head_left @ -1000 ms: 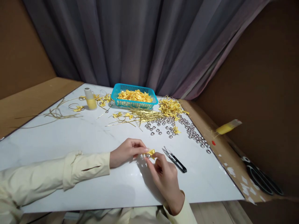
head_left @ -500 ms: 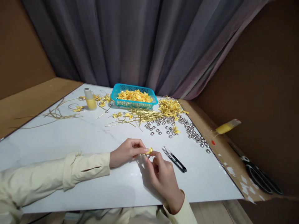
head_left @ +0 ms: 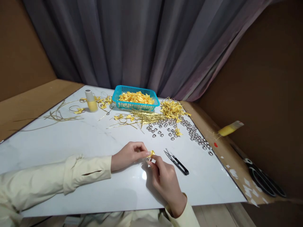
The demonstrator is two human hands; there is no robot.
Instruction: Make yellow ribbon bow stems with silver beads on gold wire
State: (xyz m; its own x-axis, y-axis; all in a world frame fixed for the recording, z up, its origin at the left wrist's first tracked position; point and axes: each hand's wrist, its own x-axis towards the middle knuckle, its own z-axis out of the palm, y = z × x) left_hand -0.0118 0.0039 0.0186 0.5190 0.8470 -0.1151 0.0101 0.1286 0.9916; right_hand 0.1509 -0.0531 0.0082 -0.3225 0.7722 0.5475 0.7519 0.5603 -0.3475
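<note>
Above the front middle of the white board, my left hand pinches a small yellow ribbon bow between thumb and forefinger. My right hand meets it from the right, its fingertips closed on a small silver bell right under the bow. Whether a cord joins bow and bell is hidden by the fingers. Just right of my right hand lie black thread snips, blades pointing away to the left.
A turquoise basket of yellow bows stands at the back, gold cords before it. Silver bells and finished-looking bows lie right; a yellow bottle stands left. Scissors rest at the far right.
Both hands stay in nearly the same place. My right fingers have shifted slightly on the silver bell, which now shows a little more below the bow.
</note>
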